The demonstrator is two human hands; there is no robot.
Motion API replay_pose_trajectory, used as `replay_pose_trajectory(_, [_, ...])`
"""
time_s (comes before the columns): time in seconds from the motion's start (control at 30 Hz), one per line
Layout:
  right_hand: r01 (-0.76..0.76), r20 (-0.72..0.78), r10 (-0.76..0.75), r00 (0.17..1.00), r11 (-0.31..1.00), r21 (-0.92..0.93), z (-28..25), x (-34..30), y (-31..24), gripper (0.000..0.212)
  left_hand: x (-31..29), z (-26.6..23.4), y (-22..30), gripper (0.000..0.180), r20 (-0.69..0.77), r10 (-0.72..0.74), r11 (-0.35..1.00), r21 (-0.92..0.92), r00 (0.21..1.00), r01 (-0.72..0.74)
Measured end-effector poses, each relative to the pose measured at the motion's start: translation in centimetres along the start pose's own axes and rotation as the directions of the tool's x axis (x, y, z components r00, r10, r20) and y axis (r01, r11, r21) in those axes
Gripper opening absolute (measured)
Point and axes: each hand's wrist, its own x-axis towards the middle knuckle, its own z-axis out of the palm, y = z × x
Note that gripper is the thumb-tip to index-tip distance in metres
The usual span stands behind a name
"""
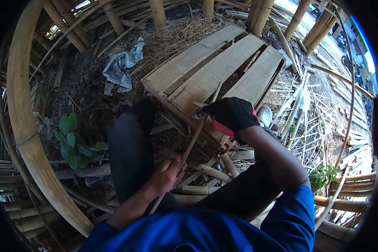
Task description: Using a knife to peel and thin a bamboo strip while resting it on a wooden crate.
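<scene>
- A seated person is holding a long thin bamboo strip slanting from near left to far right, across a wooden pallet lying on the ground.
- The bare left hand is closing its grip around the strip's near part, beside the knee.
- The right hand, in a black and red glove, is clamped on the strip's far end; it is possibly also holding a small blade, though the view is too poor to be sure.
- The step looks like shaving or splitting the strip; the next move calls for steady tension from both hands.
- Straw, bamboo offcuts, crumpled newspaper and a leafy plant are littering the dirt floor, with bamboo poles curving around.
</scene>
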Motion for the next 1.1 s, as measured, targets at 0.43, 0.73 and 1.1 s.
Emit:
replay_pose_trajectory(0.43, [-0.077,-0.022,0.077,0.997,0.997,0.009,-0.8,-0.7,-1.5,0.039,-0.4,0.2,-0.3,0.044,-0.090,0.006,0.994,0.106,0.996,0.004])
replay_pose_trajectory(0.73, [-0.051,0.013,0.051,0.999,0.998,-0.028,0.9,-1.4,-2.0,0.040,-0.4,0.7,-0.2,0.044,-0.123,0.008,0.993,0.121,0.992,0.007])
replay_pose_trajectory(1.1, [-0.162,-0.110,0.161,0.981,0.987,0.000,-1.4,0.4,0.6,0.042,-0.3,0.9,0.0,0.045,-0.110,0.035,0.990,0.137,0.993,-0.020])
